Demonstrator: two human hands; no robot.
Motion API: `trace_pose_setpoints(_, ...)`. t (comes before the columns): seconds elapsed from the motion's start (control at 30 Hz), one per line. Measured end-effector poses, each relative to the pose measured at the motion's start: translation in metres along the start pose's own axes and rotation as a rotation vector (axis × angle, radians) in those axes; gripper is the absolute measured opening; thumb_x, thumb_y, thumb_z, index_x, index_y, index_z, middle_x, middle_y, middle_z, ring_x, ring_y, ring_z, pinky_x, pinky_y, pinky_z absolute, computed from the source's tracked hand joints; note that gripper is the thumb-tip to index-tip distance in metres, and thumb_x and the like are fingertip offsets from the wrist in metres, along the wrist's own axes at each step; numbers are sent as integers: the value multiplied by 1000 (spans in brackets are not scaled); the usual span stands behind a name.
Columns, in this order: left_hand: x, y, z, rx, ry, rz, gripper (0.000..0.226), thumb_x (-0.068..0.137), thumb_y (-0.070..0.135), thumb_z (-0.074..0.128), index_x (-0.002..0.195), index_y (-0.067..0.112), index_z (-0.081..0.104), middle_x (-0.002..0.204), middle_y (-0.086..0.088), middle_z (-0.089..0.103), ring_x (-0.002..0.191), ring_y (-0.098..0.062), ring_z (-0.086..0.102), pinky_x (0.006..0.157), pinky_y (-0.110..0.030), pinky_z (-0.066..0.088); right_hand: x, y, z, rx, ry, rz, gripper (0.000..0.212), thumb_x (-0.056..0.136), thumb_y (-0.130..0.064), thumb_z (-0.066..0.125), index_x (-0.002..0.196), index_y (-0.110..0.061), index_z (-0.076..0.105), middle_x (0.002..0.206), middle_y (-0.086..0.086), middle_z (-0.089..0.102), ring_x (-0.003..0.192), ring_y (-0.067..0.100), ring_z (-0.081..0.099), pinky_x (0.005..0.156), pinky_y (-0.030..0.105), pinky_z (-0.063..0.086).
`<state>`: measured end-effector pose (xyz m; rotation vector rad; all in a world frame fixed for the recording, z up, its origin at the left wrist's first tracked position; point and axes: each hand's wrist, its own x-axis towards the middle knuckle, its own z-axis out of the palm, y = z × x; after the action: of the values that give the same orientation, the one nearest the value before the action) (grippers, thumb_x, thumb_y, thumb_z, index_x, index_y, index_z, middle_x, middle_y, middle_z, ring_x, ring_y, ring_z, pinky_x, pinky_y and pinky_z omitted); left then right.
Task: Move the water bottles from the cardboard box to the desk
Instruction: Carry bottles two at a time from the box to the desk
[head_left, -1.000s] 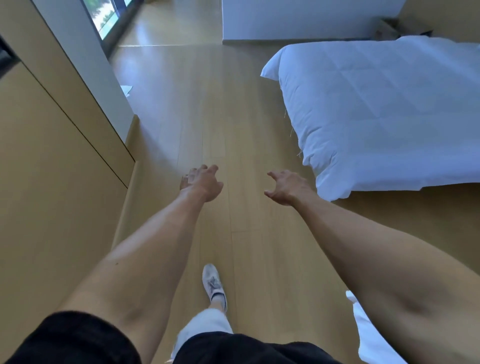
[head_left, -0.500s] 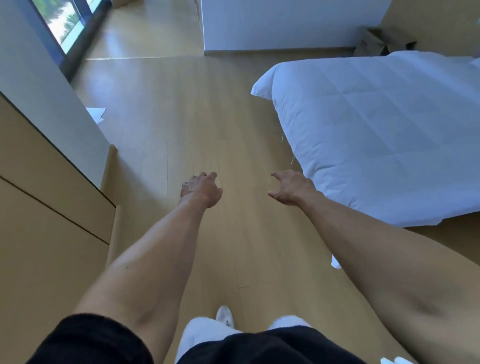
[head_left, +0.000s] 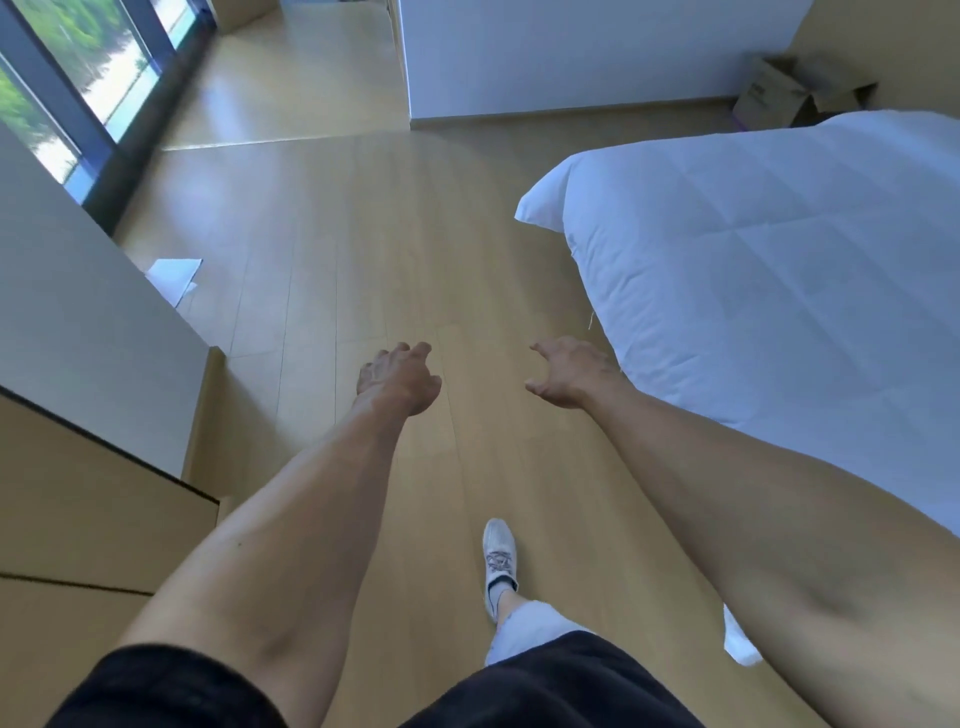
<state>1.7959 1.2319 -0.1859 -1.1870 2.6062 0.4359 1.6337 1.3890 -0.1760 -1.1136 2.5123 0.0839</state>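
Head view: cardboard box (head_left: 795, 96) upright, open-topped.

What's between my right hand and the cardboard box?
In the head view, the bed's white corner lies between the right hand and the box.

wooden floor (head_left: 322, 249) with cardboard box (head_left: 779, 96), paper (head_left: 174, 275)

dark print on the cardboard box (head_left: 769, 96) is too blurred to read.
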Motion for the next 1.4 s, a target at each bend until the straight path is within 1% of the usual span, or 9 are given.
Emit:
trace_pose_setpoints(0.23,143,19,-65,1,25,-18,53,101,37,47,152,26,37,148,-4,46,134,-29,43,108,-43,36,152,0,-61,-9,-42,-24,64,96,-54,50,153,-34,29,153,5,37,141,28,35,110,42,36)
trace_pose_setpoints(0.4,224,19,-98,29,47,-3,54,100,40,47,151,27,37,147,-2,47,134,-29,43,109,-42,35,237,-5,-95,-38,-51,-44,63,96,-54,48,152,-34,30,152,4,39,139,28,37,109,42,36)
trace_pose_setpoints(0.6,332,6,-128,44,77,19,59,98,44,49,153,28,33,154,1,38,142,-27,34,116,-45,27,338,-15,-131,-55,-42,-47,64,96,-55,45,154,-35,26,155,2,36,140,28,36,109,43,36)
trace_pose_setpoints(0.77,444,-15,-158,41,83,55,61,98,45,48,154,29,30,155,1,36,145,-27,30,119,-48,24,439,-34,-171,-78,-47,-11,65,98,-53,45,156,-33,22,156,2,34,142,27,35,111,45,35)
trace_pose_setpoints(0.83,491,-26,-173,30,86,58,61,98,45,48,154,30,29,157,1,34,146,-27,28,119,-47,23,480,-44,-189,-80,-32,5,65,98,-53,44,156,-34,22,157,1,33,143,27,34,109,45,34)
trace_pose_setpoints(1.0,597,-47,-218,54,32,71,59,99,44,47,154,31,29,157,1,34,146,-26,29,119,-47,24,572,-71,-235,-30,-41,54,65,97,-52,47,155,-34,23,159,-3,30,143,26,34,107,44,36)
trace_pose_setpoints(1.07,634,-48,-236,62,24,86,60,99,43,47,154,31,29,156,1,36,146,-26,30,119,-47,24,602,-78,-251,-6,-25,75,65,97,-52,47,155,-34,23,159,-3,31,142,27,35,105,44,37)
trace_pose_setpoints(1.23,715,-40,-268,82,23,158,60,98,43,47,153,30,30,154,1,39,144,-26,33,117,-46,27,668,-83,-281,1,-29,131,64,97,-52,47,154,-32,26,151,5,39,136,31,40,104,44,38)
trace_pose_setpoints(1.4,799,-32,-294,65,31,188,63,97,45,47,155,33,26,154,0,38,144,-26,33,117,-46,27,742,-80,-307,30,-40,150,65,97,-49,47,156,-30,25,155,6,35,139,30,36,109,45,36)
